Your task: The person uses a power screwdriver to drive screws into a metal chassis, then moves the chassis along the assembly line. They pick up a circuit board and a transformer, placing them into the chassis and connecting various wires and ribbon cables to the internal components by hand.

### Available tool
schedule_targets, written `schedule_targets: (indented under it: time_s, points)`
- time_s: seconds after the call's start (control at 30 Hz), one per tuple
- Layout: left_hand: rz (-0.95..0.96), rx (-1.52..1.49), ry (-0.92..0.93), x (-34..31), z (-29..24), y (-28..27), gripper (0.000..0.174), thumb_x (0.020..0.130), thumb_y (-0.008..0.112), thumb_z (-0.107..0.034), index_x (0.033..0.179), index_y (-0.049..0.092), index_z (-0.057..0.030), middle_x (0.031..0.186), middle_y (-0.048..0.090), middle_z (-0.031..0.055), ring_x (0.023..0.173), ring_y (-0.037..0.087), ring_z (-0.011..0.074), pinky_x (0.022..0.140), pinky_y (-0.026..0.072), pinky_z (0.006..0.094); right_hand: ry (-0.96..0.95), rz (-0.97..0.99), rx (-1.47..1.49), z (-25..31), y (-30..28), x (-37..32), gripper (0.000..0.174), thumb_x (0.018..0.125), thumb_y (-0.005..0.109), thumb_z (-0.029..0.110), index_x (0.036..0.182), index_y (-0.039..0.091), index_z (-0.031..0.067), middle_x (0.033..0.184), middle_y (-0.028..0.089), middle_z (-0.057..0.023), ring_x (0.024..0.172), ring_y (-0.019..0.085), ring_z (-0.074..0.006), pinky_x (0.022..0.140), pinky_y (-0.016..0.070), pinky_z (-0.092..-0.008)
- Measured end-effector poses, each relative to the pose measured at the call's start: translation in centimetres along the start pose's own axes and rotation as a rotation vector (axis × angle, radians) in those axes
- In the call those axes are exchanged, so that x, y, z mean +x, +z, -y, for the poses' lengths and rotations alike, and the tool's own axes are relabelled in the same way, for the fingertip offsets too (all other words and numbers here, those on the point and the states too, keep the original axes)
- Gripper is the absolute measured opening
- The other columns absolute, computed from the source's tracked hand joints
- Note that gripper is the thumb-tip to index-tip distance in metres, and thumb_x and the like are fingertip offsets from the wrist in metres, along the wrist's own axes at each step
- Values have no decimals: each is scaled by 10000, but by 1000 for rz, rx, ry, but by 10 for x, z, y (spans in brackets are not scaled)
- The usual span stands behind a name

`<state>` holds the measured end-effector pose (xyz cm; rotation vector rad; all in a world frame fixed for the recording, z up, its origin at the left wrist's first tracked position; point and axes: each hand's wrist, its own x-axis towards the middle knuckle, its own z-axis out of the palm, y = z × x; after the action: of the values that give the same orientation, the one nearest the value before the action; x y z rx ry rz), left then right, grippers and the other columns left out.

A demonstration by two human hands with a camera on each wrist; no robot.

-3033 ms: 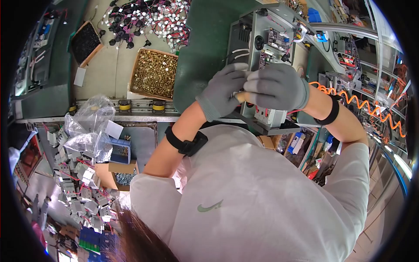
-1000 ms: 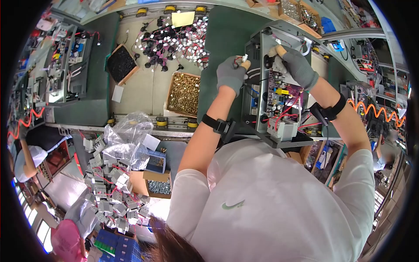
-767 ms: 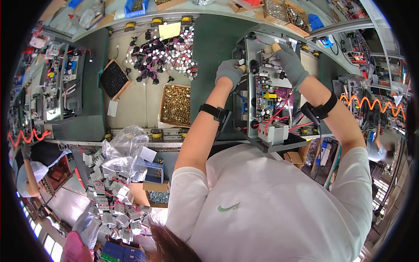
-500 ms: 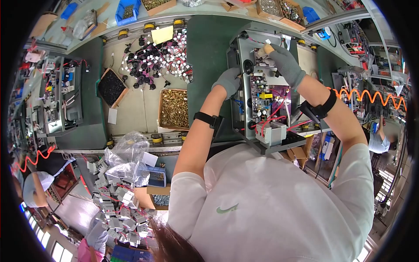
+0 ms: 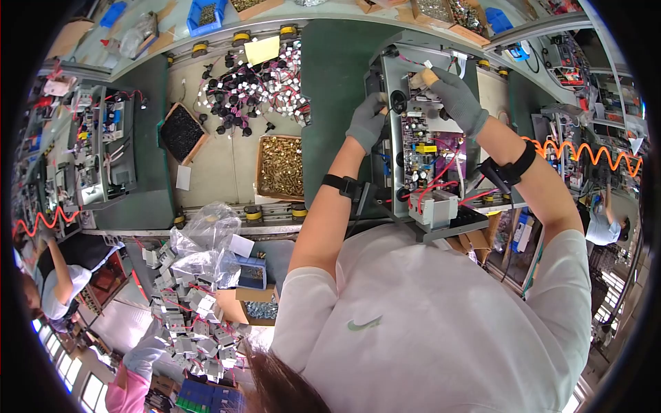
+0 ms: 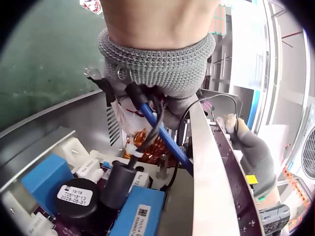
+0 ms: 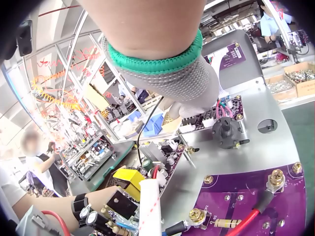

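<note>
An open metal chassis (image 5: 430, 138) with circuit boards lies before me. My left hand (image 5: 368, 122), in a grey glove, reaches down on the outer side of its metal divider (image 6: 206, 172). In the left wrist view its fingertips are hidden behind a blue cable (image 6: 165, 140), close over a copper coil (image 6: 145, 147). A round black part (image 7: 226, 132) with pink wires sits on the divider's inner side. My right hand (image 5: 456, 104), also gloved, bends its fingers over a small circuit board (image 7: 216, 118) near those wires. I cannot tell what either hand holds.
Left of the chassis are a box of brass fasteners (image 5: 280, 167), a pile of black parts with white connectors (image 5: 255, 96) and a box of small black pieces (image 5: 182, 134). A grey block (image 5: 434, 210) with red wires stands at the chassis's near end.
Both hands met above the chassis earlier, then separated. A second ago my left hand held up a small white-ended piece; it has since lowered beside the divider. The right hand stays near the board.
</note>
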<state>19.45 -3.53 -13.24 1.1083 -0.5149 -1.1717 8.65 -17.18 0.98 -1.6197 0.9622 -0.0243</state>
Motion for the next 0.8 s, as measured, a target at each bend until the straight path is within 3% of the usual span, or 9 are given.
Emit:
schedule_targets:
  time_s: [0.1, 0.17, 0.3, 0.37, 0.43, 0.5, 0.6, 0.7, 0.8]
  points:
    - [84, 135, -144, -4, -18, -6, 265, 859, 542, -50, 1124, 546, -55, 891, 599, 20, 760, 552, 80, 660, 467, 213, -189, -50, 109, 7, 13, -8, 339, 928, 468, 332, 1112, 583, 72, 889, 594, -15, 577, 538, -66, 476, 411, -206]
    - [104, -108, -288, 0, -16, -10, 333, 845, 548, -79, 1177, 539, -56, 883, 609, 31, 707, 552, 95, 623, 458, 214, -110, 28, 86, 0, 2, -3, 334, 931, 466, 294, 1131, 573, 49, 943, 608, -23, 701, 564, -81, 572, 442, -217]
    - [212, -190, -233, 19, 0, -7, 367, 820, 559, -33, 1187, 543, -40, 904, 614, 42, 719, 560, 106, 635, 464, 243, -205, 27, -66, -9, -4, 6, 363, 921, 456, 278, 1185, 549, 47, 949, 605, -12, 768, 528, -62, 613, 420, -199]
    - [205, -15, -82, 29, 11, -4, 343, 833, 565, -46, 1176, 552, -50, 886, 621, 56, 719, 558, 103, 636, 469, 251, 5, -17, -60, 9, 2, -4, 361, 913, 443, 252, 1185, 544, 36, 951, 597, -16, 761, 529, -68, 642, 414, -199]
    - [106, 245, -7, 27, 3, -2, 298, 851, 571, -73, 1147, 570, -52, 854, 625, 74, 703, 550, 99, 619, 468, 253, -26, -31, -30, -8, -3, 2, 362, 904, 441, 219, 1197, 533, 27, 978, 590, -16, 842, 521, -84, 732, 408, -213]
    - [25, 249, -151, 16, -18, 2, 249, 852, 579, -62, 1099, 600, -37, 851, 631, 74, 706, 551, 96, 620, 470, 246, -153, -2, -17, -20, -6, 9, 354, 937, 457, 280, 1176, 546, 35, 991, 604, -31, 894, 553, -101, 774, 430, -237]
    - [146, -162, -171, 46, 50, 5, 292, 835, 561, 27, 1118, 602, -30, 919, 634, 28, 799, 566, 84, 703, 472, 226, 135, -44, -62, 22, 9, -11, 356, 915, 423, 189, 1201, 523, 1, 1023, 604, -41, 922, 551, -105, 797, 424, -229]
    - [384, -199, -12, 2, 3, -13, 363, 831, 576, 5, 1190, 549, -43, 1000, 617, 28, 866, 568, 87, 768, 478, 237, -117, 134, 56, -15, -12, 15, 349, 916, 434, 198, 1176, 545, -7, 1030, 609, -45, 946, 552, -121, 841, 414, -244]
    - [450, -470, -205, -11, -19, -11, 442, 837, 582, -47, 1264, 471, -34, 1058, 602, 49, 904, 581, 114, 801, 487, 265, -202, -6, -103, -9, -3, 5, 304, 886, 470, 145, 1124, 581, -8, 972, 623, -43, 878, 575, -139, 783, 447, -260]
